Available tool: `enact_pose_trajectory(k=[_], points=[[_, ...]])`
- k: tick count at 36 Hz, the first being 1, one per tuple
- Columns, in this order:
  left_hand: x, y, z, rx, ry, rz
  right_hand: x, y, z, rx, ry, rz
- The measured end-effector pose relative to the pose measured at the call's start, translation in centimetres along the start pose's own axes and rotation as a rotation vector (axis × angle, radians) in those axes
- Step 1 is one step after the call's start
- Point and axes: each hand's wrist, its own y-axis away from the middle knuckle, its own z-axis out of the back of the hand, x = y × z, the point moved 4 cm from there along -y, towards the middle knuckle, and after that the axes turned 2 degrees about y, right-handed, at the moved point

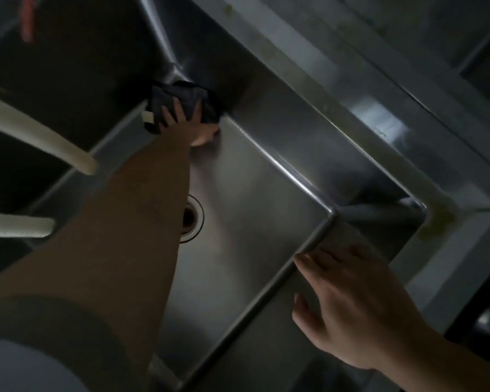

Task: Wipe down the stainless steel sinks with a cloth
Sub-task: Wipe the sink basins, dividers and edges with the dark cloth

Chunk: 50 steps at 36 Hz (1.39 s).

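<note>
Square brushed stainless steel sink basin (252,199), round metal drain (193,219) in its floor, set in a steel counter (365,108); a second, darker basin (68,80) adjoins at left, with two pale off-white tubes (40,134) reaching in from the left edge above it. Crumpled dark grey cloth (181,100), small white tag at its left, sits in the far corner of the square basin against the wall, pressed there by the left hand (187,123) with fingers spread over it, the bare arm reaching across the drain. Right hand (351,301), fingers straight and relaxed, holding nothing, rests on the basin's near right rim.
</note>
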Motion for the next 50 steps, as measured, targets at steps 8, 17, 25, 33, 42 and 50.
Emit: enact_pose_trajectory(k=[8, 17, 25, 33, 42, 50], points=[[-1.3, 1.6, -2.4, 0.042, -0.138, -0.183, -0.2, 0.0, -0.4, 0.015, -0.006, 0.026], [-8.4, 13.0, -15.7, 0.070, -0.422, -0.718, -0.1, 0.0, -0.5, -0.053, 0.025, 0.045], [-9.0, 17.5, -19.4, 0.004, -0.510, -0.895, -0.1, 0.3, -0.5, -0.126, 0.039, 0.030], [2.2, 23.1, -19.8, 0.141, -0.654, -0.963, 0.3, 0.6, -0.3, -0.094, 0.056, 0.016], [8.8, 28.4, -20.1, 0.355, -0.238, -0.556, 0.3, 0.7, -0.2, -0.100, 0.083, 0.026], [9.7, 27.7, -20.7, 0.118, 1.254, 0.529, 0.1, 0.4, -0.8, -0.124, 0.054, 0.058]])
